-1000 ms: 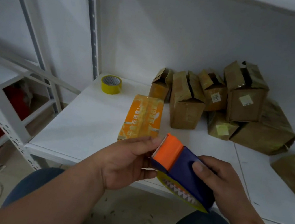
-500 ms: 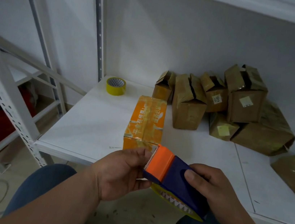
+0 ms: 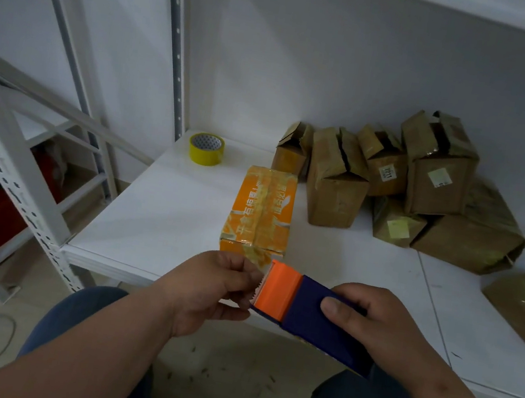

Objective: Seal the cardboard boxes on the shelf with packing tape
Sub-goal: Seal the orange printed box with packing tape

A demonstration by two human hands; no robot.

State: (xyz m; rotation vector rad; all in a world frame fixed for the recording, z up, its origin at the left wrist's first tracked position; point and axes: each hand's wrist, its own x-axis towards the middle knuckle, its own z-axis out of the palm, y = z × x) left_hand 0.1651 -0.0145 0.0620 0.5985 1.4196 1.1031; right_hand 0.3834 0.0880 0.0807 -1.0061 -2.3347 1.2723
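Observation:
A blue tape dispenser (image 3: 314, 324) with an orange cutter head is gripped by my right hand (image 3: 375, 322) just in front of the shelf edge. My left hand (image 3: 211, 286) has its fingers curled at the dispenser's serrated end and appears to pinch the tape end there. An orange box (image 3: 260, 213), taped over, lies on the white shelf (image 3: 165, 212) straight ahead. Behind it stand several brown cardboard boxes (image 3: 337, 182) with open top flaps.
A yellow tape roll (image 3: 206, 149) lies at the shelf's back left corner. A perforated white upright (image 3: 17, 184) slants at the left. Crumpled brown parcels (image 3: 471, 241) fill the right of the shelf. My knees are below the shelf edge.
The view has shifted so the shelf and boxes look closer. My left fingers have curled tighter at the dispenser's cutter end. The right hand keeps its hold.

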